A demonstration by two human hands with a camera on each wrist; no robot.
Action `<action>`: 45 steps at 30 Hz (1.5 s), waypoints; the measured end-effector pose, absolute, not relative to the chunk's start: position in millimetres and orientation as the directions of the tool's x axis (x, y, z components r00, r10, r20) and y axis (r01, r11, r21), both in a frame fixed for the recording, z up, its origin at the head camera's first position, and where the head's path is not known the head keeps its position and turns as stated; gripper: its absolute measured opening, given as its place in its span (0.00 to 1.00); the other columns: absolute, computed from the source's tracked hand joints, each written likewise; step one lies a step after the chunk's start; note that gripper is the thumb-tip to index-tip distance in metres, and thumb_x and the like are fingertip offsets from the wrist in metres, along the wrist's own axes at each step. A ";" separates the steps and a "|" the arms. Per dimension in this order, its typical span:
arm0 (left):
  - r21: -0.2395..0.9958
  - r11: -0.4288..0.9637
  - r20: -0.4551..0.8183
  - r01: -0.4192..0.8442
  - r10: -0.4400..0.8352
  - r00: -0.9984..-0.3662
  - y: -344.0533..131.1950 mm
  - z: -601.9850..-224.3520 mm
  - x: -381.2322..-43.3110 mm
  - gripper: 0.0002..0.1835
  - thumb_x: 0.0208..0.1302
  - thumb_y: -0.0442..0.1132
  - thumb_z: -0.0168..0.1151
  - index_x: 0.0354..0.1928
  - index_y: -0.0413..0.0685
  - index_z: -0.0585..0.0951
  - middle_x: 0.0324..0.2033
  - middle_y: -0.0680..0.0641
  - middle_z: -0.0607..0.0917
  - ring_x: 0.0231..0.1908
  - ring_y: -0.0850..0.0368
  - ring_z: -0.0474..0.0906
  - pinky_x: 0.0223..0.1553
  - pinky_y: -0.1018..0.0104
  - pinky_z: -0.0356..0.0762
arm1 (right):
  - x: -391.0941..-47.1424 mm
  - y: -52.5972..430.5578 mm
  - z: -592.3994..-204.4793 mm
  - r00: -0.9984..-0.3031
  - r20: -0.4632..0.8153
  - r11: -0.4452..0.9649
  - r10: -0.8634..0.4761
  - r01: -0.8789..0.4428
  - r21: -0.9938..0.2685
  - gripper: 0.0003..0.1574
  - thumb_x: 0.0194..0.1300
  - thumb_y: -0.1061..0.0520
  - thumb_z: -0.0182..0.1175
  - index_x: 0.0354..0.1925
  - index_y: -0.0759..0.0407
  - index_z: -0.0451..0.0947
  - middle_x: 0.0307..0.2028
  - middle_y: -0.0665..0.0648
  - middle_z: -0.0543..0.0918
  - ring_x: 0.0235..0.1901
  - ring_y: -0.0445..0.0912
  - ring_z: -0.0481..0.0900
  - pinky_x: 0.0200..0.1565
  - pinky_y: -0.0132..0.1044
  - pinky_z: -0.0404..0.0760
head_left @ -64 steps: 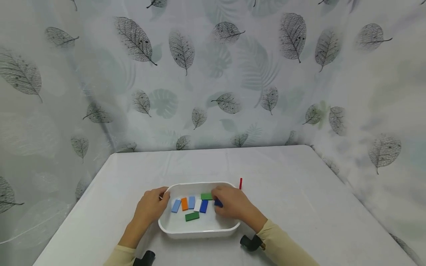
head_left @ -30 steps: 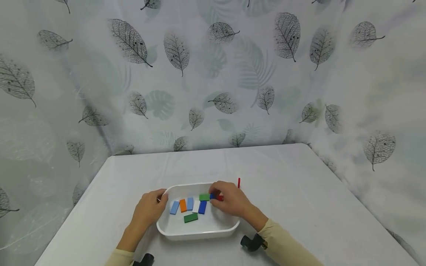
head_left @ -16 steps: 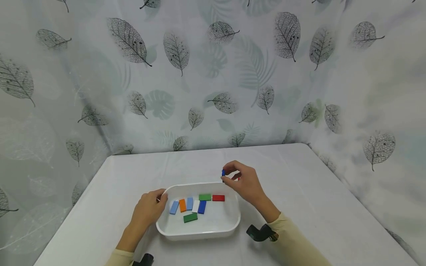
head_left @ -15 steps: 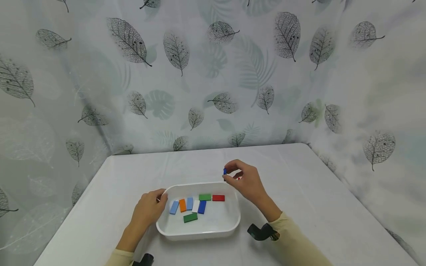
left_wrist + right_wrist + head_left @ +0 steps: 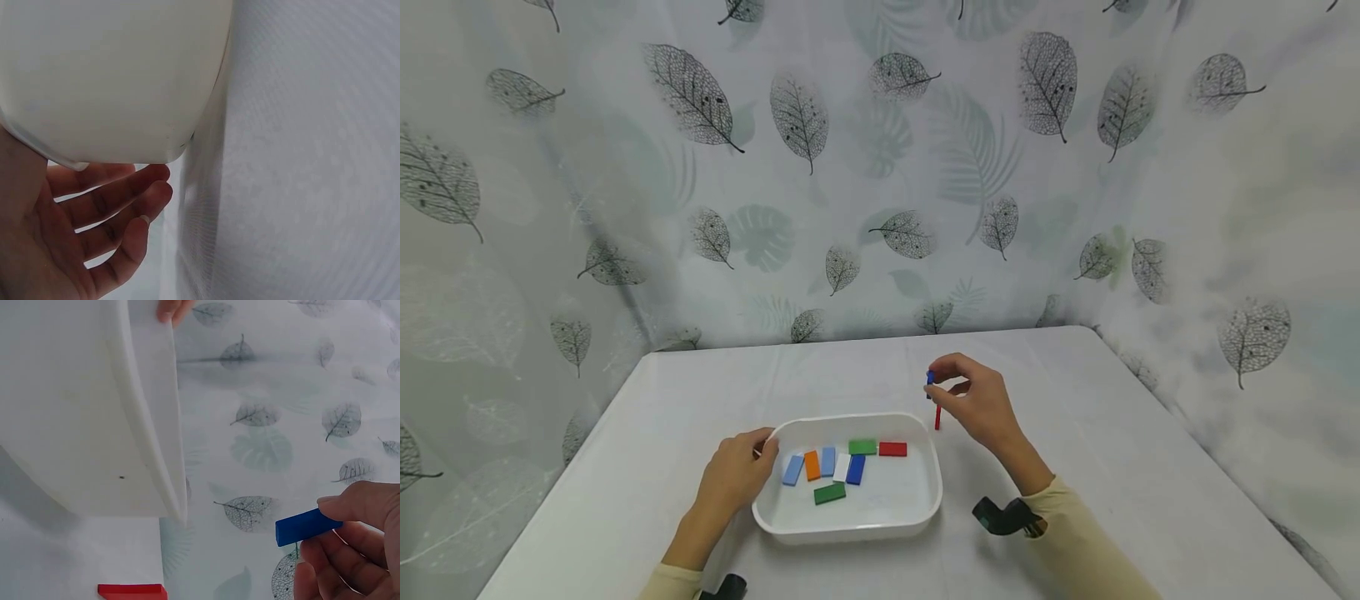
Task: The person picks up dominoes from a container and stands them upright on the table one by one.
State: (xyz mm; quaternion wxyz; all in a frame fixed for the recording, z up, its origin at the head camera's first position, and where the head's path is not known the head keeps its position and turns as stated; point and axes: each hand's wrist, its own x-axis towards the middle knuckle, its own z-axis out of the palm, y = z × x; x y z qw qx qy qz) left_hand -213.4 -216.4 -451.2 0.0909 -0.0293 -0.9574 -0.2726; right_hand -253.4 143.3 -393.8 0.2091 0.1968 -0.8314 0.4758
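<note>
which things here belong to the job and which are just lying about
Likely the job:
blue block, held by the right hand
white tray, held by the left hand
blocks in the tray
red block outside it

Apparently just there:
leaf-print sheeting
table
black wrist gear

The tray (image 5: pixel 891 497) looks like smooth, faintly glossy plastic, the held blue block (image 5: pixel 303 527) smooth and matt.

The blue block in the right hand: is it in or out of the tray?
Out: the right hand pinches the blue block, apart from the white tray.
</note>
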 end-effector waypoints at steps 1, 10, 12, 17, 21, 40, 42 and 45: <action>0.517 0.850 0.190 0.105 0.006 -0.982 -216.3 -451.1 -213.3 0.17 0.75 0.42 0.57 0.57 0.40 0.86 0.34 0.49 0.86 0.31 0.54 0.78 0.34 0.54 0.81 | -254.1 145.0 -394.4 -0.838 0.531 0.476 -0.124 -0.519 -0.709 0.19 0.60 0.64 0.76 0.49 0.61 0.84 0.42 0.54 0.87 0.45 0.52 0.85 0.43 0.42 0.85; 0.520 0.848 0.189 0.108 0.009 -0.982 -215.6 -451.1 -213.0 0.17 0.76 0.42 0.57 0.57 0.39 0.85 0.35 0.49 0.86 0.32 0.54 0.78 0.36 0.52 0.81 | -268.1 164.2 -409.5 -0.872 0.483 0.524 -0.082 -0.450 -0.723 0.17 0.61 0.64 0.75 0.48 0.61 0.84 0.42 0.55 0.88 0.45 0.52 0.86 0.45 0.50 0.85; 0.520 0.848 0.184 0.102 0.005 -0.983 -215.9 -450.9 -212.5 0.17 0.76 0.42 0.57 0.57 0.40 0.85 0.35 0.49 0.87 0.32 0.54 0.78 0.37 0.51 0.82 | -271.6 167.5 -413.4 -0.878 0.473 0.530 -0.076 -0.437 -0.727 0.17 0.61 0.65 0.74 0.48 0.61 0.84 0.42 0.56 0.88 0.45 0.52 0.86 0.45 0.51 0.84; 0.523 0.849 0.170 0.083 -0.008 -0.985 -217.3 -451.0 -212.1 0.18 0.75 0.42 0.56 0.57 0.40 0.85 0.35 0.49 0.86 0.33 0.54 0.78 0.37 0.52 0.82 | -277.6 172.8 -419.8 -0.886 0.459 0.539 -0.073 -0.422 -0.729 0.16 0.61 0.65 0.74 0.48 0.62 0.83 0.42 0.56 0.87 0.45 0.53 0.86 0.45 0.51 0.85; 0.526 0.846 0.169 0.083 -0.009 -0.986 -218.5 -452.4 -213.0 0.17 0.75 0.42 0.56 0.57 0.40 0.86 0.34 0.50 0.86 0.32 0.54 0.77 0.35 0.55 0.81 | -279.7 174.7 -423.5 -0.896 0.437 0.535 -0.077 -0.407 -0.740 0.16 0.62 0.64 0.74 0.48 0.61 0.83 0.42 0.56 0.87 0.45 0.53 0.86 0.46 0.51 0.84; 0.535 0.841 0.162 0.089 0.001 -0.987 -219.9 -452.5 -213.8 0.18 0.75 0.42 0.57 0.57 0.40 0.85 0.36 0.48 0.87 0.33 0.54 0.78 0.37 0.53 0.82 | -290.6 179.3 -450.6 -0.941 0.326 0.568 -0.095 -0.320 -0.758 0.15 0.60 0.64 0.75 0.45 0.61 0.83 0.39 0.54 0.87 0.44 0.52 0.85 0.47 0.51 0.84; 0.537 0.839 0.164 0.088 -0.002 -0.986 -219.7 -452.7 -214.0 0.18 0.75 0.42 0.57 0.57 0.41 0.86 0.36 0.48 0.87 0.32 0.54 0.77 0.37 0.54 0.82 | -291.3 180.3 -452.6 -0.941 0.323 0.568 -0.099 -0.320 -0.759 0.15 0.60 0.64 0.75 0.45 0.61 0.83 0.39 0.53 0.87 0.44 0.52 0.85 0.46 0.51 0.84; 0.537 0.839 0.170 0.090 -0.003 -0.985 -219.4 -452.4 -213.8 0.18 0.75 0.42 0.57 0.57 0.41 0.86 0.36 0.48 0.87 0.32 0.54 0.77 0.37 0.54 0.82 | -292.3 180.7 -455.4 -0.945 0.310 0.568 -0.102 -0.311 -0.762 0.15 0.60 0.65 0.75 0.45 0.61 0.83 0.39 0.53 0.87 0.43 0.52 0.85 0.46 0.51 0.83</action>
